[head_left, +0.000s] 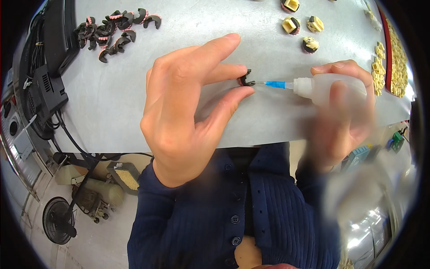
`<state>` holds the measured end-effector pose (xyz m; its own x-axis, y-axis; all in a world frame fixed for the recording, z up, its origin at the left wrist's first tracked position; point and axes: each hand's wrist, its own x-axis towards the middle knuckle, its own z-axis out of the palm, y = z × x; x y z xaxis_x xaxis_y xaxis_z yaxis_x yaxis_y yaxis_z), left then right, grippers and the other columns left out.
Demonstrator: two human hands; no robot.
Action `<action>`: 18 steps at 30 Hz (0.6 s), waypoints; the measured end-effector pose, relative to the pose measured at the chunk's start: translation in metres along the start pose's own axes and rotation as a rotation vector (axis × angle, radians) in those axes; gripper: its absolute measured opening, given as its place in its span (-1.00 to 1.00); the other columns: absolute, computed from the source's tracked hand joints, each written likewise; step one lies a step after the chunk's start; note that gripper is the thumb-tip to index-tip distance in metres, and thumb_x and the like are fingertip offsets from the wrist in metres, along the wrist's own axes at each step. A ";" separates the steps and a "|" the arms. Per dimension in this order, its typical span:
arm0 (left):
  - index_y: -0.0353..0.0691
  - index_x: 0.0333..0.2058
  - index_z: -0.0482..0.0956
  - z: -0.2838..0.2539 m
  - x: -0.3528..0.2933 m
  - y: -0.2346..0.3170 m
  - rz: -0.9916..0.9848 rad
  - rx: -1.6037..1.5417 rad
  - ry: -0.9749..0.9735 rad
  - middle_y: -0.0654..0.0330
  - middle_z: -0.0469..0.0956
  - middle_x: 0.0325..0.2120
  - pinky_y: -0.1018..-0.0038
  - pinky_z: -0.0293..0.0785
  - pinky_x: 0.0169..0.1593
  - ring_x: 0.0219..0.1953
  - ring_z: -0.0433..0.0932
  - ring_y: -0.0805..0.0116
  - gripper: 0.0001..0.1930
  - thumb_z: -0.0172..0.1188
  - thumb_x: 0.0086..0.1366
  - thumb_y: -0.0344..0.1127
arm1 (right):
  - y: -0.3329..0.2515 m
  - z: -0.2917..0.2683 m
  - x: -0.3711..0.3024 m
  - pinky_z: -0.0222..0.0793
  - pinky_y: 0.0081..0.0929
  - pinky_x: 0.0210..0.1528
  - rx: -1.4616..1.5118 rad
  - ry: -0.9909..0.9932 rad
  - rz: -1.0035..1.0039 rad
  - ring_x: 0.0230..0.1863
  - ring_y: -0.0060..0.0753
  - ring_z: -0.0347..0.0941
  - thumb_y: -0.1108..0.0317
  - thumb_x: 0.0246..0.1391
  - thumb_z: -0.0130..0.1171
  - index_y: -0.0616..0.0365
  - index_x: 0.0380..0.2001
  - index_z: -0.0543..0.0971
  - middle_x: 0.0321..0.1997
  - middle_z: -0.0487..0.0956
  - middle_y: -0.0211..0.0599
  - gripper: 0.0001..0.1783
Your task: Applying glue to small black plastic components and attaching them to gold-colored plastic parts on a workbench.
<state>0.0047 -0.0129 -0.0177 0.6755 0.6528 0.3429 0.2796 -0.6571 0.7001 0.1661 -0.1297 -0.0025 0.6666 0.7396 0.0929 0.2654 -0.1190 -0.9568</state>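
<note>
Between thumb and a fingertip, my left hand (177,103) pinches a small dark curved piece (245,79) above the grey tabletop; its index finger stretches out above. My right hand (345,112) is wrapped round a translucent white squeeze bottle (320,87), held on its side. A blue needle tip (275,84) on the bottle's nozzle points left, and its thin metal end meets or nearly meets the dark piece. Whether any liquid comes out is too small to tell. Part of my right hand is blurred.
Several loose dark-and-pink curved pieces (114,29) lie in a heap at the far left. Cream-and-dark assembled pieces (315,24) sit at the far right. A red-edged tray (396,58) of small cream parts stands at the right edge. Black equipment (49,92) with cables borders the left.
</note>
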 end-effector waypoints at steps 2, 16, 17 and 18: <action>-0.38 0.03 0.40 0.000 0.000 0.001 -0.007 0.000 -0.002 0.08 0.68 -0.22 0.38 0.49 0.07 -0.10 0.63 0.23 -0.31 0.49 -0.13 -0.64 | 0.000 0.000 0.000 0.29 -0.44 0.00 0.004 0.000 -0.003 -0.14 -0.26 0.48 0.26 0.17 0.09 0.40 -0.13 0.46 -0.22 0.53 -0.01 -0.63; -0.37 0.04 0.41 0.001 0.001 0.001 -0.030 -0.001 0.002 0.10 0.69 -0.29 0.38 0.50 0.06 -0.11 0.63 0.23 -0.32 0.49 -0.11 -0.64 | -0.002 0.003 -0.002 0.37 -0.59 -0.26 -0.101 0.062 0.065 -0.15 -0.26 0.48 0.16 0.17 0.02 0.49 -0.09 0.41 -0.21 0.48 0.03 -0.50; -0.37 0.04 0.42 0.001 0.000 0.001 -0.036 -0.001 0.004 0.10 0.69 -0.30 0.38 0.49 0.06 -0.11 0.63 0.23 -0.32 0.49 -0.11 -0.64 | -0.002 0.004 -0.002 0.37 -0.59 -0.26 -0.101 0.061 0.066 -0.15 -0.26 0.48 0.16 0.17 0.02 0.49 -0.09 0.41 -0.21 0.48 0.03 -0.50; -0.36 0.04 0.42 0.001 0.001 0.002 -0.041 -0.003 0.005 0.10 0.69 -0.30 0.38 0.49 0.06 -0.12 0.63 0.24 -0.33 0.49 -0.12 -0.64 | -0.003 0.004 -0.002 0.37 -0.60 -0.26 -0.093 0.066 0.081 -0.16 -0.26 0.48 0.16 0.14 0.03 0.49 -0.10 0.41 -0.21 0.48 0.02 -0.49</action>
<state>0.0060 -0.0139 -0.0167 0.6600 0.6811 0.3170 0.3047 -0.6285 0.7157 0.1612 -0.1284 -0.0009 0.7320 0.6803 0.0374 0.2706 -0.2400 -0.9323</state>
